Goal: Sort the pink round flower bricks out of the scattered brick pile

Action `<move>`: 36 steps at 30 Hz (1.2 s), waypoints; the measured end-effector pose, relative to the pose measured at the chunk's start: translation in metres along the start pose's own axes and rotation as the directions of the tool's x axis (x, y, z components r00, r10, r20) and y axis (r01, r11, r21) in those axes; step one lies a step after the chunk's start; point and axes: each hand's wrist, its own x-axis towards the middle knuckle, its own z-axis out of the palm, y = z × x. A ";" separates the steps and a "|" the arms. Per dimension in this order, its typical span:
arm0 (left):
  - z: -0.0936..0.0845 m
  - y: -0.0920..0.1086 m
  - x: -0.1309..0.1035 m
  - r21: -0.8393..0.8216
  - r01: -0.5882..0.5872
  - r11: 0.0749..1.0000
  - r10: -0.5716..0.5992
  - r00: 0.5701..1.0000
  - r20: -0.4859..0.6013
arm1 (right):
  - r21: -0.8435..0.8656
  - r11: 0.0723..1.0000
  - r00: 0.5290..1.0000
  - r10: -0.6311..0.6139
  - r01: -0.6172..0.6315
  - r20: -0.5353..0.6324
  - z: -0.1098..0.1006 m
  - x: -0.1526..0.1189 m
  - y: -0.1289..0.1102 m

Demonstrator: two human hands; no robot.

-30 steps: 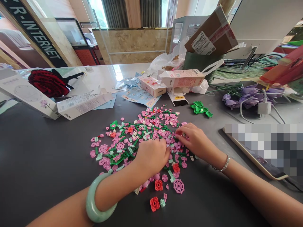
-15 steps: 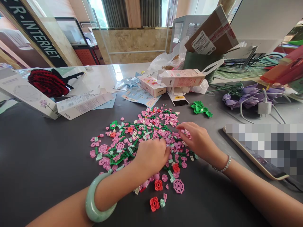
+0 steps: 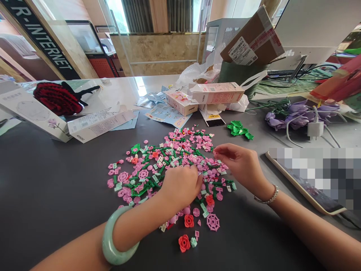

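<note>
A loose pile of small building bricks (image 3: 169, 150), mostly pink with green, pale mint and red pieces, is spread over the dark table. My left hand (image 3: 180, 186) lies across its middle with curled fingers; the fingertips, and anything in them, are hidden. At the pile's right edge my right hand (image 3: 244, 165) hovers, thumb and fingers drawn together; I cannot make out what is between them. Nearer me lie a red flower piece (image 3: 184, 243), a second red flower piece (image 3: 188, 221) and a pink web-shaped ring (image 3: 213, 222).
Green leaf pieces (image 3: 239, 130) lie beyond my right hand. White boxes (image 3: 98, 122), pink boxes (image 3: 216, 93) and blue paper sheets (image 3: 169, 114) stand at the back. A tablet-like device (image 3: 304, 184), purple flowers (image 3: 299, 113) and a charger (image 3: 315, 128) are on the right.
My right hand has drawn back slightly to the right from the pile's edge, its fingers closer together. My left hand stays in place.
</note>
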 end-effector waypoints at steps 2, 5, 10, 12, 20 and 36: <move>0.000 0.000 0.000 0.002 0.000 1.000 0.000 1.000 0.002 | -0.038 0.999 1.000 -0.008 0.008 0.000 -0.001 0.001 0.002; -0.001 0.001 0.000 0.007 0.004 1.000 -0.004 1.000 0.007 | -0.150 0.986 0.998 -0.065 0.067 0.013 0.001 0.001 0.006; -0.002 0.002 0.001 0.022 0.010 1.000 -0.011 1.000 0.023 | -0.216 0.951 0.974 -0.207 0.223 0.095 0.005 -0.002 0.009; -0.002 0.002 0.001 0.031 0.007 0.999 -0.008 0.999 0.032 | -0.209 0.948 0.966 -0.214 0.241 0.143 0.007 -0.003 0.011; 0.003 0.004 -0.001 0.078 -0.063 0.995 0.061 0.997 0.038 | -0.171 0.963 0.971 -0.182 0.208 0.156 0.010 0.000 0.013; 0.011 0.001 0.000 0.135 -0.125 0.983 0.123 0.992 0.025 | -0.317 0.902 0.949 -0.235 0.294 0.212 0.011 0.024 0.028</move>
